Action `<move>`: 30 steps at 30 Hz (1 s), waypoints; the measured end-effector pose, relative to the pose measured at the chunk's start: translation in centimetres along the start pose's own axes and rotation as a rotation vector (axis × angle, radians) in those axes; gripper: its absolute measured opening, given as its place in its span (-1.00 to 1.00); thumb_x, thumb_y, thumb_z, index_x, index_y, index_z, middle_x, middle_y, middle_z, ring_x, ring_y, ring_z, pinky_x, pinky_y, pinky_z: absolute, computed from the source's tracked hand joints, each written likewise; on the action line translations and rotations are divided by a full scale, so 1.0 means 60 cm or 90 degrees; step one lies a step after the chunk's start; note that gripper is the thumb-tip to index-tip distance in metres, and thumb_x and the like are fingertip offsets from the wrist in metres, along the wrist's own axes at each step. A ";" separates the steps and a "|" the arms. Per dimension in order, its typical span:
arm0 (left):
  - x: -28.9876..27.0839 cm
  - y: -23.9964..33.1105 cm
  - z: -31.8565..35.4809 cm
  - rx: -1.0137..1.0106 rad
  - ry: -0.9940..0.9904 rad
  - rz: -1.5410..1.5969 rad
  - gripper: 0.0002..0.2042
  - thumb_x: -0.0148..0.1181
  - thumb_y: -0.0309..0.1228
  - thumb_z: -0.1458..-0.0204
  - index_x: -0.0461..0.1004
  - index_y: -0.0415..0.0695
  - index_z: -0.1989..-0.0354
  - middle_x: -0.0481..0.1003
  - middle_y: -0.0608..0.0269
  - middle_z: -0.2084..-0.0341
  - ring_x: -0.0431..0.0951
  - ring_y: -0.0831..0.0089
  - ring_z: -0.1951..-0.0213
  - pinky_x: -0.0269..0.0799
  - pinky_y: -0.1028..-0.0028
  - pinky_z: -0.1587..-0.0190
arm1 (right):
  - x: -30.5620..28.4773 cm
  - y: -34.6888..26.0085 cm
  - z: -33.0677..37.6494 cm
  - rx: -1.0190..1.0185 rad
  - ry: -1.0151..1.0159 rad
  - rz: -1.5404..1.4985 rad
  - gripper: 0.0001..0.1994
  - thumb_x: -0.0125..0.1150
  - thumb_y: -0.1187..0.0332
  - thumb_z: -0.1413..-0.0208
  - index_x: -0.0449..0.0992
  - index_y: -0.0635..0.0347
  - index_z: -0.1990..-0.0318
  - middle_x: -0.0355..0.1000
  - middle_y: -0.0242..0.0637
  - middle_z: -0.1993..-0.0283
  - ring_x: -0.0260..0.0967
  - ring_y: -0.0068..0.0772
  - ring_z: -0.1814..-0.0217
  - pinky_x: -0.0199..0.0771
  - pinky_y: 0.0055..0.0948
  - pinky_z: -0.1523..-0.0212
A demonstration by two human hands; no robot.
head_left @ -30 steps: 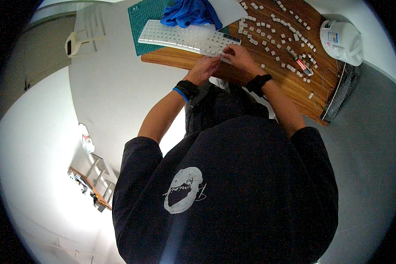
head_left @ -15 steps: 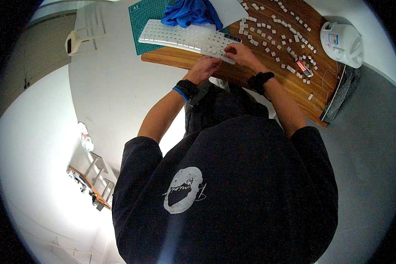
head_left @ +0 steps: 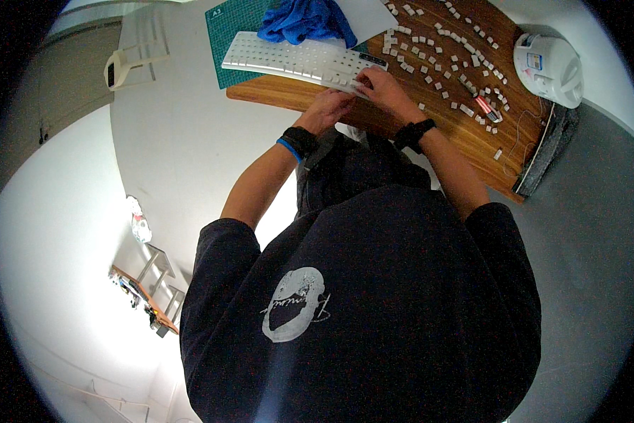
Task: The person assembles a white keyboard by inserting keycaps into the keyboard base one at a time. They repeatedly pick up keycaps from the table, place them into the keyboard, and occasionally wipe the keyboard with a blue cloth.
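Judging by the flat white plastic keyboard [head_left: 299, 62] at the near-left corner of the brown wooden desk [head_left: 429, 130], I'd say refitting is well short of done: dozens of small loose white keycaps [head_left: 444, 53] lie scattered to its right, and I can't make out which sockets are filled. Both hands sit close together at the keyboard's right end, my left hand [head_left: 331, 109] curled just below its edge and my right hand [head_left: 382, 86] pressing fingertips onto it; whether either pinches a cap I cannot tell. Open desk is scarce, with a blue cloth [head_left: 304, 20] behind, a white round appliance [head_left: 548, 67] far right, and the desk's front edge just beneath my wrists.
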State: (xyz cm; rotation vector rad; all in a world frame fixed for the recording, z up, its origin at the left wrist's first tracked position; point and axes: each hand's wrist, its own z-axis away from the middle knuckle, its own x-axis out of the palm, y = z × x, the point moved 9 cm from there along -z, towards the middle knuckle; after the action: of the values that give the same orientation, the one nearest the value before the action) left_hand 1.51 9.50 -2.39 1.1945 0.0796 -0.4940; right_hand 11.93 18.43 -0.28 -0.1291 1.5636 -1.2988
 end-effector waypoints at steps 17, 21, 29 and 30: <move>0.010 0.013 -0.008 0.021 -0.036 -0.174 -0.46 0.11 -0.51 -0.11 0.26 -0.16 -0.33 0.52 -0.15 -0.02 0.52 -0.09 -0.06 0.44 0.15 -0.09 | 0.013 -0.007 -0.008 -0.079 -0.051 0.038 -0.79 0.26 0.39 -0.09 0.42 0.24 0.18 0.42 -0.01 0.17 0.40 0.12 0.05 0.44 -0.01 0.06; 0.005 0.013 -0.004 0.019 -0.010 -0.150 -0.45 0.13 -0.55 -0.08 0.28 -0.20 -0.31 0.52 -0.13 -0.04 0.49 -0.10 -0.10 0.44 0.16 -0.13 | 0.017 -0.009 -0.010 -0.095 -0.037 0.057 -0.82 0.24 0.42 -0.07 0.43 0.24 0.20 0.43 -0.01 0.19 0.41 0.14 0.07 0.45 -0.01 0.07; 0.012 -0.028 -0.002 -0.069 0.042 0.154 -0.44 0.17 -0.52 -0.08 0.28 -0.20 -0.31 0.51 -0.09 -0.08 0.47 -0.09 -0.13 0.42 0.15 -0.18 | 0.034 -0.007 -0.010 -0.095 -0.025 0.084 -0.87 0.17 0.42 -0.09 0.48 0.25 0.24 0.42 0.02 0.21 0.43 0.14 0.09 0.47 0.00 0.06; 0.008 -0.020 -0.001 -0.053 0.041 0.132 -0.45 0.17 -0.51 -0.08 0.29 -0.19 -0.31 0.51 -0.09 -0.09 0.47 -0.09 -0.13 0.42 0.16 -0.17 | 0.030 -0.010 -0.009 -0.073 -0.011 0.079 -0.85 0.18 0.40 -0.09 0.49 0.25 0.22 0.43 0.01 0.20 0.43 0.13 0.08 0.47 -0.01 0.04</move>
State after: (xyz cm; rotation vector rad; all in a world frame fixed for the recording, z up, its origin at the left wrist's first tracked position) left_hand 1.46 9.04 -3.62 1.1226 0.0304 -0.2674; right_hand 10.41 17.42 -1.02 -0.1127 1.6068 -1.1084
